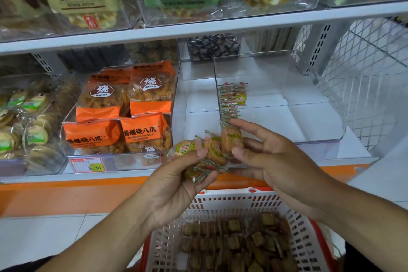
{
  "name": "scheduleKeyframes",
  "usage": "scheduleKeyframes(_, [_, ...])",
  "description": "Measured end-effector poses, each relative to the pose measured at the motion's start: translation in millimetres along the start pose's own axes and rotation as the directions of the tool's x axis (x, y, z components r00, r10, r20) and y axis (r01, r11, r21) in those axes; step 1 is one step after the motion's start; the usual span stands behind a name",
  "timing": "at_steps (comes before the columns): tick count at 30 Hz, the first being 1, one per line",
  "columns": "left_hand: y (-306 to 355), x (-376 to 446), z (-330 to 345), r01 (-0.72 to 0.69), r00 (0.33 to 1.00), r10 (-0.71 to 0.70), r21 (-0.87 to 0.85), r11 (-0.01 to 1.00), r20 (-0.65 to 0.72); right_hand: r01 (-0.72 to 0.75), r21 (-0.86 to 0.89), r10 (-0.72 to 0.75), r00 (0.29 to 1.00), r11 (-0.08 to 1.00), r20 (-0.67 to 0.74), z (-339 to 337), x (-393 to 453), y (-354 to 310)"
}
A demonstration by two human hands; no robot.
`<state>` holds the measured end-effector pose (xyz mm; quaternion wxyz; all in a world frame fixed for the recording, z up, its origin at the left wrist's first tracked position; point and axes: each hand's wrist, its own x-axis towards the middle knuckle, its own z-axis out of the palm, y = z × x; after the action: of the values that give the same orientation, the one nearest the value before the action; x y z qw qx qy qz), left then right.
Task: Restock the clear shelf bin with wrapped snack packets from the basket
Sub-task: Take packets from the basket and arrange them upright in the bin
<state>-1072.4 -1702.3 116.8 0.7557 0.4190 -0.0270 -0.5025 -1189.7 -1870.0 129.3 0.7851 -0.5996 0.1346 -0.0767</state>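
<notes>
My left hand (176, 183) grips a bunch of wrapped snack packets (205, 157), round golden cakes in clear wrappers with green and red print. My right hand (271, 157) pinches one upright packet (231, 139) at the bunch's right side, between thumb and fingers. Both hands hover in front of the shelf edge. Behind them stands the clear shelf bin (320, 99), mostly bare, with a row of the same packets (231, 101) lined along its left wall. Below my hands sits the white and red basket (220, 203) holding several more packets (238, 247).
A bin of orange snack bags (123, 115) stands left of the clear bin, with a 9.90 price tag (91, 164) on its front. Green-labelled cakes (26, 121) fill the far left bin. A wire mesh panel (364, 73) closes the right side. An upper shelf (198, 26) overhangs.
</notes>
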Motion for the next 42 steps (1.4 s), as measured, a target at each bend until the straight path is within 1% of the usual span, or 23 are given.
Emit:
scheduleKeyframes(2, [0,0,1,0.001,1.000,-0.001,0.004,1.000,0.002,-0.015,0.048,0.014,1.000,0.999,0.018,-2,2,-1])
scheduleKeyframes(5, [1,1,0,0.028,0.999,-0.028,-0.016,0.999,0.019,-0.023,0.118,0.024,1.000,0.993,-0.007,-8,6,-7])
scheduleKeyframes(7, [3,0,0,0.044,0.999,-0.043,-0.029,0.999,0.028,-0.045,0.105,0.043,0.999,0.993,0.021,-13,8,-13])
scheduleKeyframes(9, [4,-1,0,0.065,0.997,-0.064,-0.021,0.998,0.050,-0.023,-0.043,0.028,0.993,0.999,0.111,-18,9,-19])
scheduleKeyframes(11, [4,-1,0,0.118,0.991,-0.118,0.003,0.993,0.068,0.027,-0.221,0.026,0.972,0.975,0.233,-23,7,-27])
scheduleKeyframes(12, [5,-1,0,0.150,0.986,-0.152,0.030,0.988,0.069,0.051,-0.282,0.034,0.956,0.958,0.291,-25,5,-31])
scheduleKeyframes(14, [5,-1,-1,0.209,0.973,-0.218,0.113,0.971,0.074,0.129,-0.420,0.034,0.933,0.898,0.359,-28,4,-38])
scheduleKeyframes(16, [7,-2,-2,0.252,0.964,-0.263,0.192,0.949,0.036,0.201,-0.559,0.027,0.928,0.805,0.372,-29,5,-40])
scheduleKeyframes(19, [10,-4,1,0.294,0.950,-0.311,0.277,0.915,0.017,0.231,-0.648,0.065,0.915,0.726,0.398,-29,7,-40])
scheduleKeyframes(21, [12,-5,3,0.295,0.950,-0.312,0.311,0.904,0.004,0.233,-0.666,0.125,0.887,0.709,0.444,-29,9,-42])
scheduleKeyframes(23, [15,-2,5,0.272,0.959,-0.283,0.300,0.914,-0.007,0.230,-0.664,0.167,0.862,0.711,0.478,-32,11,-43])
scheduleKeyframes(27, [25,3,14,0.219,0.974,-0.228,0.227,0.949,0.015,0.179,-0.665,0.181,0.882,0.725,0.435,-41,17,-45])
scheduleKeyframes(30, [29,6,23,0.170,0.985,-0.174,0.162,0.972,0.011,0.187,-0.675,0.169,0.890,0.713,0.425,-49,23,-50])
scheduleKeyframes(34, [31,18,35,0.016,1.000,-0.015,0.098,0.995,-0.010,0.198,-0.711,0.110,0.925,0.675,0.362,-61,37,-57])
scheduleKeyframes(35, [31,24,39,-0.031,0.999,0.034,0.102,0.994,-0.024,0.191,-0.707,0.100,0.932,0.680,0.348,-65,43,-59])
scheduleKeyframes(37, [29,37,44,-0.126,0.990,0.134,0.162,0.979,-0.041,0.115,-0.652,0.112,0.949,0.750,0.295,-78,60,-63])
scheduleKeyframes(39, [28,48,48,-0.205,0.969,0.238,0.309,0.929,-0.072,0.007,-0.593,0.115,0.979,0.805,0.167,-96,83,-61])
scheduleKeyframes(41, [27,56,52,-0.238,0.955,0.291,0.453,0.859,-0.050,-0.094,-0.531,0.085,0.996,0.842,-0.042,-111,108,-50])
scheduleKeyframes(42, [27,59,54,-0.251,0.952,0.305,0.511,0.822,-0.023,-0.146,-0.463,0.085,0.985,0.874,-0.150,-117,120,-41])
